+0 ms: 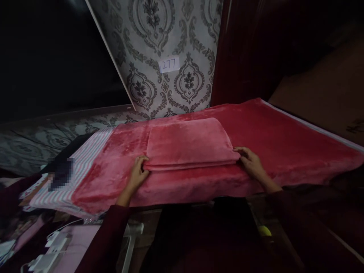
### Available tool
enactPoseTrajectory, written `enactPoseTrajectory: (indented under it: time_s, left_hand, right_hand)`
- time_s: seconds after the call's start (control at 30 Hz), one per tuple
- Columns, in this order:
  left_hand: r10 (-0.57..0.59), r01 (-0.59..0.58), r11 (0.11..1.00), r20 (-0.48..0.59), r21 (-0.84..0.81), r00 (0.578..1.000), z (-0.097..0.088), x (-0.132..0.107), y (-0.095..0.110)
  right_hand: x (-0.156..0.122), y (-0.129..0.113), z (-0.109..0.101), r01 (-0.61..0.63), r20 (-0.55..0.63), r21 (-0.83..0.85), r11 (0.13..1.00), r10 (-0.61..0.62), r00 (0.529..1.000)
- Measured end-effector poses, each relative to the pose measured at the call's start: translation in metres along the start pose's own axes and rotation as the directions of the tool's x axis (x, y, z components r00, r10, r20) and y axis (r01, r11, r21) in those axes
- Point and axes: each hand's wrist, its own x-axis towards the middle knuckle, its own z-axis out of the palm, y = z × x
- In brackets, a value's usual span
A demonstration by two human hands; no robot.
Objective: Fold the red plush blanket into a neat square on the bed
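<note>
left hand (138, 175): half-curled on 8 o'clock corner of folded pink fleece blanket (187, 144), grip unclear | right hand (251, 163): same at 4 o'clock corner | blanket atop red fleece blanket (295, 148) | 9 o'clock: pixelated patch (61, 173) hiding detail

One left hand (138, 175), one right hand (251, 163), one folded blanket (187, 144), one red blanket (284, 144), one striped sheet (76, 170), one paper label (169, 64), one yellow object (265, 230), one white power strip (54, 246), one white cable (65, 225)
</note>
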Motion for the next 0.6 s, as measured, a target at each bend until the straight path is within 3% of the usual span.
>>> enactPoseTrajectory:
  time_s: [0.1,0.2,0.4,0.6]
  left_hand:
    - [-0.289,0.282,0.901,0.028,-0.33,0.957,-0.006,0.003,0.012]
    - [-0.501,0.446,0.732,0.035,-0.516,0.865,-0.004,0.006,0.026]
    - [-0.549,0.494,0.74,0.015,-0.456,0.836,0.012,0.012,0.044]
    - [-0.511,0.464,0.744,0.037,-0.48,0.859,0.014,0.007,0.044]
  right_hand:
    - [0.006,-0.008,-0.004,-0.267,0.048,0.163,0.95,0.263,0.964]
    - [0.012,-0.017,0.002,-0.364,0.071,0.162,0.917,0.357,0.931]
    - [0.016,-0.02,0.018,-0.331,0.014,-0.087,0.94,0.333,0.943]
    - [0.015,-0.011,0.016,-0.271,0.084,-0.02,0.962,0.272,0.959]
